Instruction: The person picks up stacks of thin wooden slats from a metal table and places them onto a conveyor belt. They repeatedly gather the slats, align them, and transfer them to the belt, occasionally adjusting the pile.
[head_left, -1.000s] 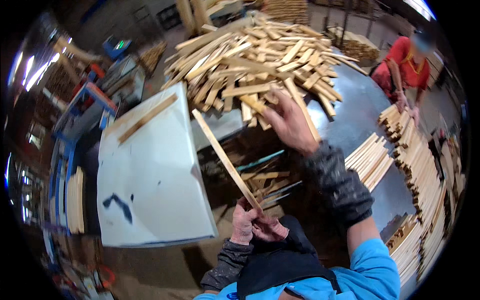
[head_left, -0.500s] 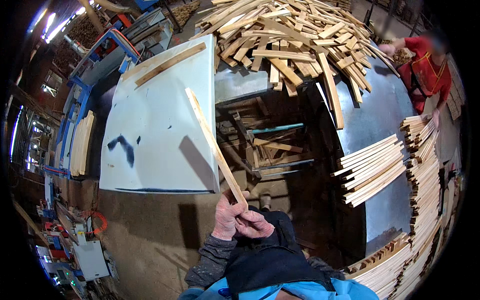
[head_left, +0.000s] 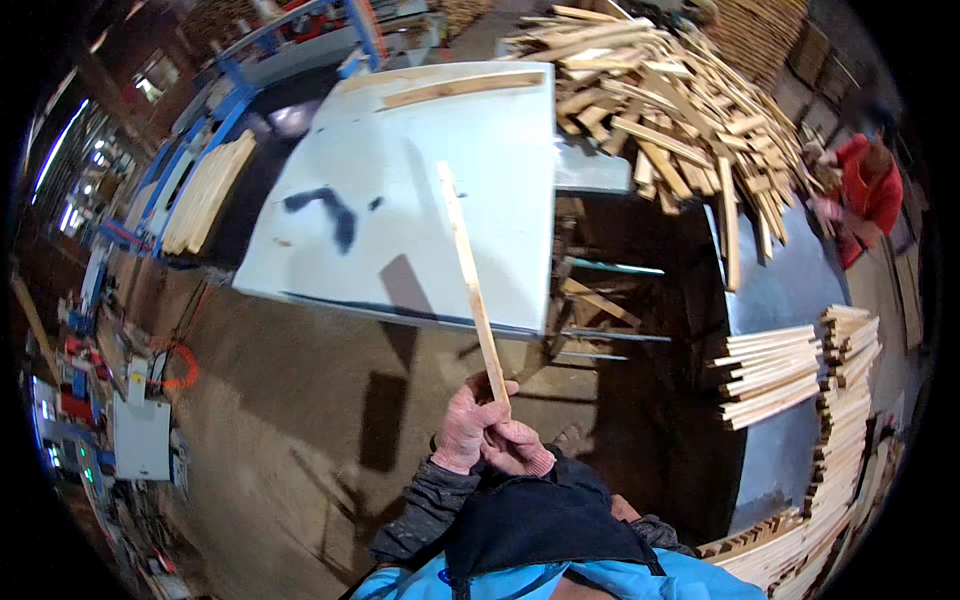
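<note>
At the far left stood a pile of pale boards [head_left: 205, 190] on a blue-framed rack [head_left: 215, 130], well apart from you. Next came the white sheet-metal table [head_left: 350, 150], marked with a dark smear and carrying one flat board [head_left: 460, 88] near its far edge. Your left hand [head_left: 462, 425] was clenched around the lower end of a long thin wooden slat [head_left: 470, 280], and your right hand [head_left: 518, 447] pressed against it just beside the left, fingers curled onto the same end, so both hands grasped the slat together close to your chest. The slat rose from your hands and leaned slightly leftward, its upper end showing in front of the white table. Further right, a loose heap of wooden slats [head_left: 660, 110] lay beyond the table's corner. Beyond that, neat stacks of slats [head_left: 790, 370] rested on a grey metal surface [head_left: 780, 290], and a person in a red top [head_left: 870, 190] bent over the heap at the far right.
</note>
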